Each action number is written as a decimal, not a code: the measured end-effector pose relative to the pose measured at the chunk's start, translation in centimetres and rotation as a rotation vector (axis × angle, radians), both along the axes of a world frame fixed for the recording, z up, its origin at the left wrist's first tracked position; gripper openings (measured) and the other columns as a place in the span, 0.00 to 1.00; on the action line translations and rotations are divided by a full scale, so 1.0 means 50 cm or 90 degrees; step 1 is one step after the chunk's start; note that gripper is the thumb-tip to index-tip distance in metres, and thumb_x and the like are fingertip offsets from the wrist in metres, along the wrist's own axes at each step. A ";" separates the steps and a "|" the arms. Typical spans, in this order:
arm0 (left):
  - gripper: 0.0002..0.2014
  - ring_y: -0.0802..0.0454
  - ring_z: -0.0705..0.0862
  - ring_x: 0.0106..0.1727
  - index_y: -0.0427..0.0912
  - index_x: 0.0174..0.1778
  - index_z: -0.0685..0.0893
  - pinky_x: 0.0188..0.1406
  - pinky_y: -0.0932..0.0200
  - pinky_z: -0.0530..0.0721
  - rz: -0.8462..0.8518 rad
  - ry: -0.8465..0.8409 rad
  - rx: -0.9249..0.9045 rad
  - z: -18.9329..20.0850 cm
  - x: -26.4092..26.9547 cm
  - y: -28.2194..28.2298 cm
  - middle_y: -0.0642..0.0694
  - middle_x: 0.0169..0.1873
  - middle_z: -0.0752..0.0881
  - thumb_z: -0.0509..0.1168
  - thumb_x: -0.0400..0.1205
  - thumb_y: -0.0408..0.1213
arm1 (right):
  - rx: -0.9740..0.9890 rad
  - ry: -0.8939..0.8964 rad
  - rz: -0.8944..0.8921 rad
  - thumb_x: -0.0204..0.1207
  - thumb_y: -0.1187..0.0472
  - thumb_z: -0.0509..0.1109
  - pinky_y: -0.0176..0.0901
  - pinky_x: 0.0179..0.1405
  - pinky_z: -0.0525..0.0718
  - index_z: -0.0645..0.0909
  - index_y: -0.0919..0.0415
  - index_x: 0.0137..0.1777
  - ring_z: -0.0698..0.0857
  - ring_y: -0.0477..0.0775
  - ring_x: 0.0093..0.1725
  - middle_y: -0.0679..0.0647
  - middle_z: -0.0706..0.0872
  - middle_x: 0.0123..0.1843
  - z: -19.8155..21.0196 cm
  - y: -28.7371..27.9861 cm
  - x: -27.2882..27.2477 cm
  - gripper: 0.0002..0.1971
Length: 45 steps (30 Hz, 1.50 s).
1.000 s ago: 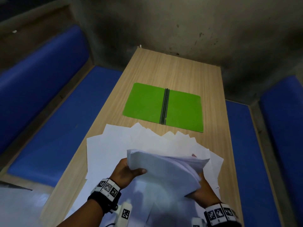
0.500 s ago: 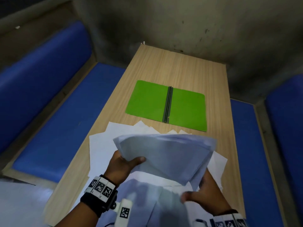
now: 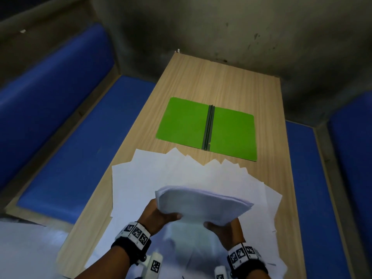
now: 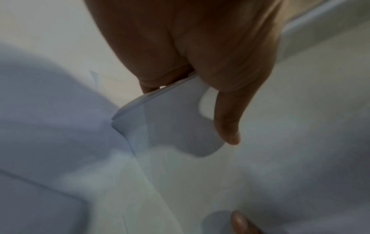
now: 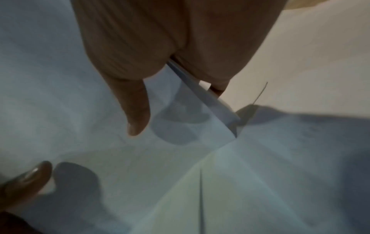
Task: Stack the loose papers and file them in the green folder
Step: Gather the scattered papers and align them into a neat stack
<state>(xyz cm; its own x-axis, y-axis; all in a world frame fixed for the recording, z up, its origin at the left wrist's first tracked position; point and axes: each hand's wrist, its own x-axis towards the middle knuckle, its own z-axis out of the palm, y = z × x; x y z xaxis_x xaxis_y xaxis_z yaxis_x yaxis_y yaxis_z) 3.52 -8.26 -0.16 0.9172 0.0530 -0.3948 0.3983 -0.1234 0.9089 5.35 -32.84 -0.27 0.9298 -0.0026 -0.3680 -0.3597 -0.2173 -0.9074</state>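
Observation:
A bundle of white papers (image 3: 203, 204) is held above the table, bowed, between both hands. My left hand (image 3: 161, 215) grips its left near edge, thumb on top; the left wrist view shows the bundle's edge (image 4: 160, 110) pinched between thumb and fingers. My right hand (image 3: 223, 228) grips the right near corner, and the right wrist view shows that corner (image 5: 200, 110) held the same way. Beneath lie several loose sheets (image 3: 153, 174), fanned out over the near half of the table. The green folder (image 3: 207, 128) lies open and flat further away, its dark spine in the middle.
The wooden table (image 3: 221, 83) is long and narrow and ends at a grey wall. Blue padded benches (image 3: 70, 150) run along both sides. Some loose sheets overhang the table's near and right edges.
The bundle has come down and nearer to me, its far edge now lower. My right hand has shifted from under the bundle's lower edge to gripping its near right corner.

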 end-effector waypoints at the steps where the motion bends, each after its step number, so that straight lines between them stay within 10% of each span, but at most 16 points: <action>1: 0.22 0.61 0.90 0.48 0.52 0.53 0.87 0.45 0.57 0.88 0.009 0.016 -0.009 -0.007 -0.004 0.009 0.62 0.47 0.92 0.85 0.66 0.37 | -0.008 0.001 0.001 0.56 0.80 0.83 0.33 0.37 0.84 0.84 0.57 0.47 0.87 0.33 0.38 0.38 0.92 0.41 -0.006 0.010 -0.001 0.24; 4: 0.13 0.62 0.90 0.44 0.52 0.49 0.88 0.42 0.63 0.87 0.048 0.007 0.005 0.021 0.001 0.016 0.61 0.46 0.92 0.81 0.71 0.39 | -0.052 -0.019 0.037 0.60 0.74 0.84 0.25 0.33 0.83 0.83 0.53 0.46 0.86 0.29 0.37 0.30 0.90 0.38 0.020 0.011 0.023 0.21; 9: 0.06 0.78 0.84 0.34 0.54 0.35 0.86 0.39 0.64 0.79 0.150 -0.021 0.133 0.058 -0.014 0.109 0.76 0.26 0.86 0.77 0.74 0.45 | -0.165 0.087 0.074 0.57 0.48 0.86 0.44 0.49 0.87 0.77 0.53 0.63 0.86 0.54 0.56 0.54 0.85 0.60 -0.009 0.039 0.067 0.34; 13: 0.16 0.48 0.84 0.50 0.35 0.45 0.81 0.51 0.52 0.79 0.337 0.034 0.126 0.050 -0.056 0.211 0.44 0.42 0.87 0.81 0.72 0.38 | -0.345 0.261 -0.029 0.50 0.28 0.79 0.55 0.69 0.78 0.62 0.62 0.78 0.75 0.65 0.73 0.63 0.71 0.77 -0.061 0.086 0.080 0.61; 16: 0.32 0.42 0.86 0.56 0.31 0.56 0.82 0.59 0.46 0.82 0.373 0.047 0.132 0.022 -0.095 0.275 0.38 0.53 0.87 0.84 0.65 0.49 | -0.386 0.283 -0.063 0.52 0.40 0.85 0.58 0.64 0.81 0.63 0.65 0.74 0.77 0.68 0.70 0.65 0.76 0.71 -0.076 0.130 0.077 0.55; 20: 0.22 0.41 0.84 0.55 0.33 0.52 0.82 0.57 0.47 0.80 0.342 0.101 0.161 0.011 -0.136 0.310 0.37 0.49 0.87 0.83 0.70 0.40 | -0.293 0.261 -0.098 0.66 0.65 0.81 0.50 0.58 0.83 0.69 0.68 0.67 0.83 0.64 0.60 0.64 0.83 0.58 -0.090 0.160 0.066 0.33; 24: 0.32 0.35 0.86 0.58 0.30 0.60 0.84 0.57 0.44 0.81 0.349 0.138 0.155 0.004 -0.155 0.323 0.36 0.50 0.87 0.84 0.67 0.46 | -0.274 0.203 -0.118 0.74 0.66 0.74 0.40 0.43 0.77 0.80 0.68 0.42 0.82 0.57 0.44 0.56 0.83 0.38 -0.066 0.116 0.073 0.06; 27: 0.32 0.33 0.85 0.60 0.29 0.61 0.84 0.57 0.43 0.80 0.381 0.171 0.151 0.010 -0.161 0.324 0.32 0.55 0.88 0.83 0.69 0.46 | -0.334 0.189 -0.106 0.74 0.64 0.73 0.40 0.42 0.79 0.82 0.68 0.42 0.86 0.61 0.46 0.55 0.83 0.37 -0.065 0.042 0.084 0.06; 31: 0.49 0.36 0.88 0.55 0.35 0.58 0.86 0.58 0.35 0.85 0.387 0.192 0.183 -0.011 -0.170 0.331 0.37 0.53 0.91 0.80 0.50 0.68 | -0.550 0.243 -0.030 0.69 0.52 0.76 0.55 0.57 0.83 0.84 0.65 0.58 0.78 0.66 0.64 0.61 0.78 0.63 -0.078 -0.018 0.103 0.21; 38: 0.35 0.33 0.86 0.51 0.30 0.54 0.84 0.54 0.37 0.85 0.358 0.222 0.198 0.014 -0.157 0.310 0.31 0.49 0.89 0.84 0.64 0.55 | -0.421 0.220 -0.051 0.64 0.68 0.81 0.54 0.55 0.82 0.68 0.60 0.65 0.79 0.61 0.56 0.61 0.73 0.65 -0.094 0.014 0.113 0.33; 45: 0.31 0.30 0.85 0.49 0.29 0.56 0.83 0.55 0.35 0.85 0.351 0.269 0.233 -0.001 -0.162 0.307 0.29 0.50 0.88 0.82 0.68 0.50 | -0.353 0.194 -0.037 0.72 0.66 0.74 0.42 0.46 0.83 0.80 0.65 0.47 0.84 0.57 0.48 0.59 0.85 0.49 -0.081 -0.037 0.124 0.07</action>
<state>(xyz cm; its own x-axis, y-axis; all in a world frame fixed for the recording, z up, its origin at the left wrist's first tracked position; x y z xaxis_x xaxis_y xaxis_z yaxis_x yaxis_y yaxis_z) -4.58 7.11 -0.23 0.4965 0.6509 -0.5743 0.7925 -0.0700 0.6058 11.53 -34.66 -4.34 0.7761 -0.3160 -0.5457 -0.6096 -0.5974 -0.5211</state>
